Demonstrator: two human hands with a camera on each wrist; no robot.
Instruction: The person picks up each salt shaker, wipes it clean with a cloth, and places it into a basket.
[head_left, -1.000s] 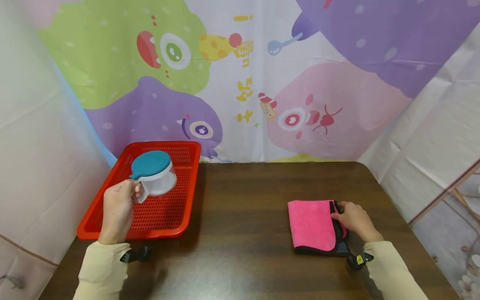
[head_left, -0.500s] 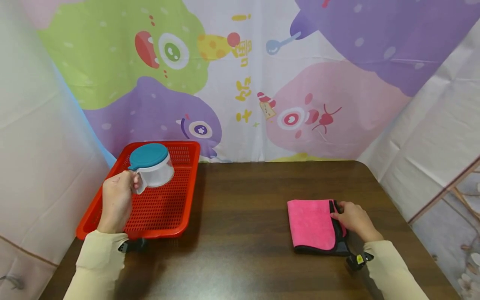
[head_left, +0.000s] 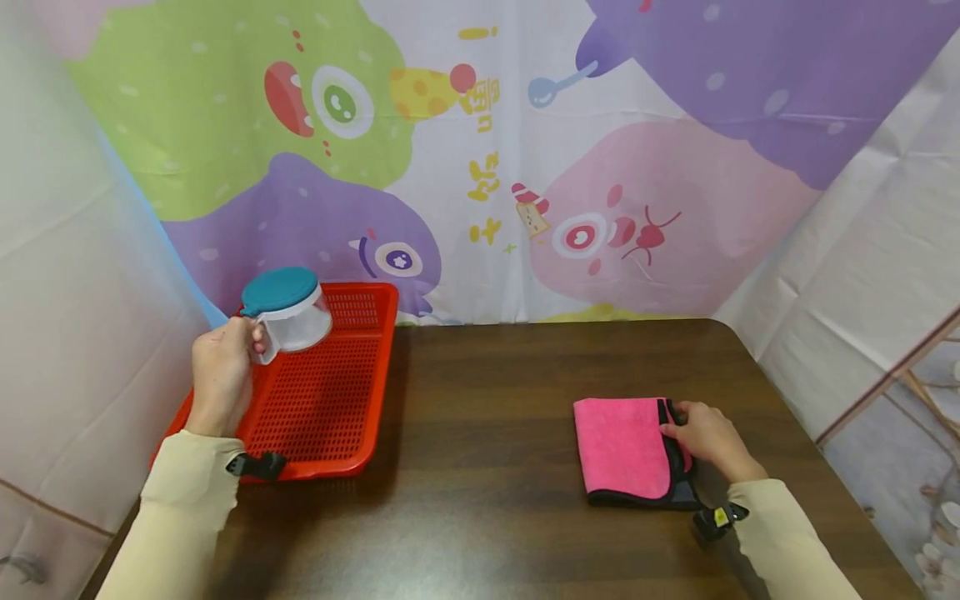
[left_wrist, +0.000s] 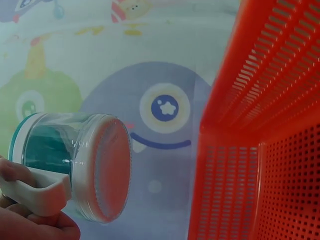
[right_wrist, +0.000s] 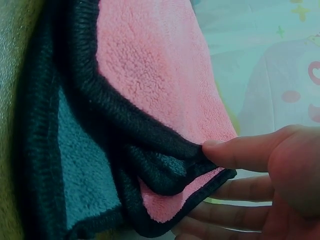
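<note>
My left hand (head_left: pixel 221 375) grips the handle of a clear seasoning jar (head_left: pixel 296 329) with a teal lid, lid up and slightly tilted. The jar hangs over the left back part of the red basket. In the left wrist view, the fingers (left_wrist: pixel 17 172) curl round the white handle, and the jar's ribbed base faces the basket side. At the right, a folded pink towel (head_left: pixel 622 446) with black edging lies on the table. My right hand (head_left: pixel 708 437) pinches its right edge, the thumb (right_wrist: pixel 220 150) over the folded layers and the other fingers partly hidden behind them.
The red slotted basket (head_left: pixel 382 375) stands at the table's left, its floor bare where it shows. A brown wooden table (head_left: pixel 480 467) spans the space between basket and towel. Behind rises a cartoon-printed curtain (head_left: pixel 480 275), with pale curtains at both sides.
My left hand has lifted the jar and carried it back and a little leftward over the basket. The right hand and towel have stayed in place.
</note>
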